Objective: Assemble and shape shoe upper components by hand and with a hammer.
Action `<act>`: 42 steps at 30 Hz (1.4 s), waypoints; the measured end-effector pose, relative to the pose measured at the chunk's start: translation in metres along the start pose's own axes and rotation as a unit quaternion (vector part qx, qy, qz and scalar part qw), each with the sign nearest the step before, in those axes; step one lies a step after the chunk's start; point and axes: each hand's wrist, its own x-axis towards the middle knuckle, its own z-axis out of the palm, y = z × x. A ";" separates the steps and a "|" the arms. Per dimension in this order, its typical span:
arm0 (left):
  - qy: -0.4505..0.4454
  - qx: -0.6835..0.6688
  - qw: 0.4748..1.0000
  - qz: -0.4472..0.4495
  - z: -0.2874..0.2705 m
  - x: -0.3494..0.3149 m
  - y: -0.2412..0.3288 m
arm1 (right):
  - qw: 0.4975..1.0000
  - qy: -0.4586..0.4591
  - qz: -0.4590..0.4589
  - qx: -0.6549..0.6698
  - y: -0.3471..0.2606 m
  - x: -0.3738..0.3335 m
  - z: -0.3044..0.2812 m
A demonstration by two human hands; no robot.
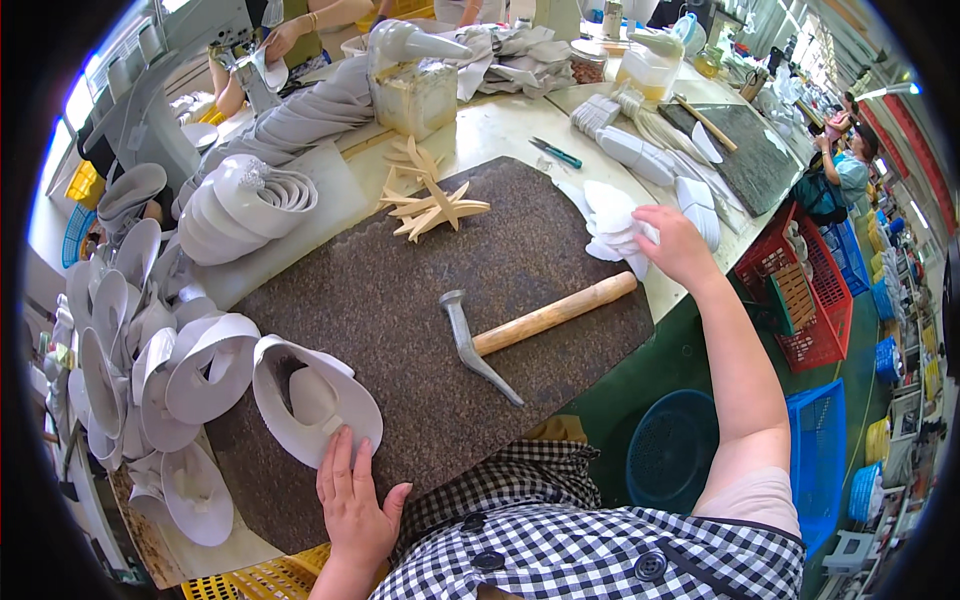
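Observation:
My left hand (358, 495) lies with fingers stretched and thumb apart on the near end of a white shoe upper (362, 395). The upper rests on a dark stone slab (400, 310), its opening facing up. To the right, my right hand (677, 245) has its fingers closed on the edge of a thin white shaped piece, over a loose pile of white pieces (610, 215) at the slab's corner. Its fingertips are partly hidden. Between my hands lies a hammer (550, 315) with a wooden handle and a curved metal head, touched by neither hand.
More white uppers (125, 340) crowd the left side. Curled uppers (240, 210), wooden sticks (435, 205), a glue container (415, 95) and a green pen-like tool (556, 152) lie farther back. Stacked white strips (635, 150) sit right; red crates (815, 300) and a blue basket (670, 450) stand below.

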 end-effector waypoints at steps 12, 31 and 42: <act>0.069 -0.067 0.995 0.000 -0.003 0.002 0.003 | 0.993 0.061 0.023 0.096 0.015 0.006 0.023; 0.056 -0.143 0.946 0.287 -0.035 0.143 0.063 | 0.997 0.056 0.036 0.024 -0.077 0.046 0.046; -0.052 -0.076 0.967 0.239 0.051 0.270 0.132 | 0.986 0.090 0.090 0.111 -0.058 0.048 0.034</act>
